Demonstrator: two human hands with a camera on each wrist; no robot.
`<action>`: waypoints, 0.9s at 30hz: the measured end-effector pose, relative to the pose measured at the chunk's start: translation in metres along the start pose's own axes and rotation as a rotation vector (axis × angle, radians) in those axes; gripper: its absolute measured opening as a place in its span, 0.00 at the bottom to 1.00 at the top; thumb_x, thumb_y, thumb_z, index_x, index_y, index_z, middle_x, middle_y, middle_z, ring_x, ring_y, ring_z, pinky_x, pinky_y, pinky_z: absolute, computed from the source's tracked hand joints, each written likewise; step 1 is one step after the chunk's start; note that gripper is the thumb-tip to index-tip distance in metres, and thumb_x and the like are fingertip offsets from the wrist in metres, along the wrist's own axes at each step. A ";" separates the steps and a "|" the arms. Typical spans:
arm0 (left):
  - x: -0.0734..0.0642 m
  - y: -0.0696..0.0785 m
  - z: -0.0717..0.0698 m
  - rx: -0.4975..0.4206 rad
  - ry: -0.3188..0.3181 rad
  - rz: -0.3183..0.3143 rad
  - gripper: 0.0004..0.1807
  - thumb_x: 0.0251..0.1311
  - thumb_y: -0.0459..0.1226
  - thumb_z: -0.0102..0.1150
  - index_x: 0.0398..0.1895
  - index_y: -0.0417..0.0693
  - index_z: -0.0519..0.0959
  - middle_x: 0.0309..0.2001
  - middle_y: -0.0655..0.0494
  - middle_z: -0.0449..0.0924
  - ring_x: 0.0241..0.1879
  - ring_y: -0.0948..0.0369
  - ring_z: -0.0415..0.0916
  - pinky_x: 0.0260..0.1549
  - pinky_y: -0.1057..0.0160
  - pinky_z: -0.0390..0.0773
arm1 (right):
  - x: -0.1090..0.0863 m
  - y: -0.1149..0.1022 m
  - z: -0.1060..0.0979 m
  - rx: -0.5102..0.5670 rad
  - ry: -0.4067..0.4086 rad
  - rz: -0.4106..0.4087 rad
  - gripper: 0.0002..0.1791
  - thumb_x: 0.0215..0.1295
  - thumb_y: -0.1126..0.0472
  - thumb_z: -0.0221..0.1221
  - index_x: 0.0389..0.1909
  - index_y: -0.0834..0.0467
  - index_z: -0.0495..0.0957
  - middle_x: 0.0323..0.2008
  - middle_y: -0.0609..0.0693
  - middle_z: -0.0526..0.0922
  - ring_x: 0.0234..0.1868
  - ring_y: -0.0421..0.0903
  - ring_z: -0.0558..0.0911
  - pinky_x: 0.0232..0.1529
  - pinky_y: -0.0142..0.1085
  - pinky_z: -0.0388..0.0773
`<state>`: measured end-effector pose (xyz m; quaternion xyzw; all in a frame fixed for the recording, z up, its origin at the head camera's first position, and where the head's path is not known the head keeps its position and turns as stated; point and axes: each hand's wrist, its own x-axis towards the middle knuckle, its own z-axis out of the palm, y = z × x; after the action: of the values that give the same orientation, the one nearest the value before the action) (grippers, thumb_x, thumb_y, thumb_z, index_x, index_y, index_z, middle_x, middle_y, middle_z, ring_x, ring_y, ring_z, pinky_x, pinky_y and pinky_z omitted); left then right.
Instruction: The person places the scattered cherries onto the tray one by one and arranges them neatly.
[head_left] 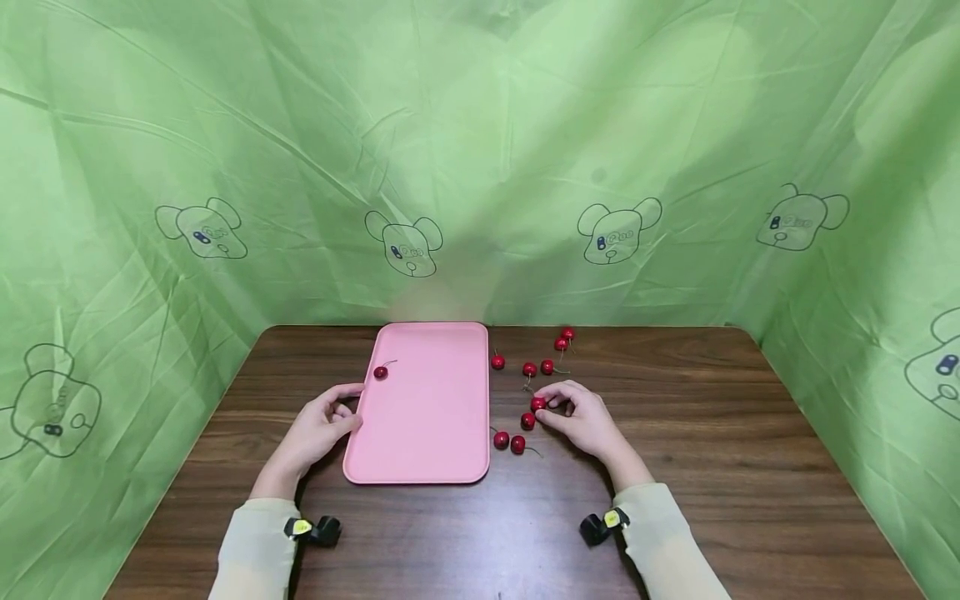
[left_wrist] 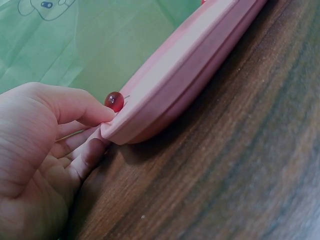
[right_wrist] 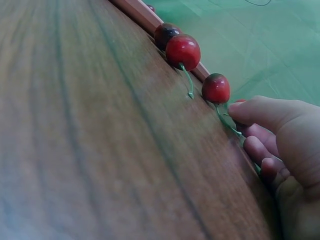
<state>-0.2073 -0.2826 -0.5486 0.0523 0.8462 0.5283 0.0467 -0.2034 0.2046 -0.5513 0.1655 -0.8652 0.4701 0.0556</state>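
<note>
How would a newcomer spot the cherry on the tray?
On the brown table, find the pink tray. Near its left edge, just beyond the left hand, lies a red cherry with its stem pointing right. It alone is on the tray.

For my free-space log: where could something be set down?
Bare: the pink tray, apart from one cherry near its left edge; the table right of the right hand; and table between the wrist cameras. Crowded: between tray and right hand, dotted with more cherries.
</note>
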 end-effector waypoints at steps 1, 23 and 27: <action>0.000 -0.001 0.000 -0.001 -0.002 0.003 0.30 0.68 0.26 0.68 0.74 0.42 0.77 0.38 0.45 0.81 0.36 0.60 0.79 0.35 0.67 0.79 | 0.000 0.000 0.000 0.007 0.003 0.000 0.13 0.65 0.63 0.77 0.50 0.52 0.90 0.45 0.45 0.88 0.44 0.47 0.85 0.42 0.33 0.78; 0.000 -0.002 -0.001 -0.021 -0.009 0.015 0.30 0.68 0.27 0.68 0.74 0.42 0.77 0.39 0.43 0.81 0.36 0.60 0.79 0.35 0.67 0.80 | 0.000 -0.002 0.000 0.072 0.020 0.021 0.12 0.65 0.63 0.78 0.47 0.53 0.89 0.41 0.48 0.88 0.40 0.44 0.85 0.38 0.32 0.78; 0.000 -0.002 -0.001 -0.019 -0.008 0.014 0.30 0.69 0.27 0.68 0.74 0.42 0.77 0.39 0.43 0.81 0.36 0.60 0.78 0.35 0.67 0.80 | -0.001 -0.002 0.000 0.067 0.021 0.036 0.12 0.65 0.63 0.78 0.46 0.52 0.88 0.41 0.49 0.88 0.40 0.44 0.85 0.38 0.32 0.78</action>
<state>-0.2074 -0.2841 -0.5501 0.0599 0.8405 0.5364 0.0468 -0.2020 0.2040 -0.5496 0.1467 -0.8512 0.5014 0.0507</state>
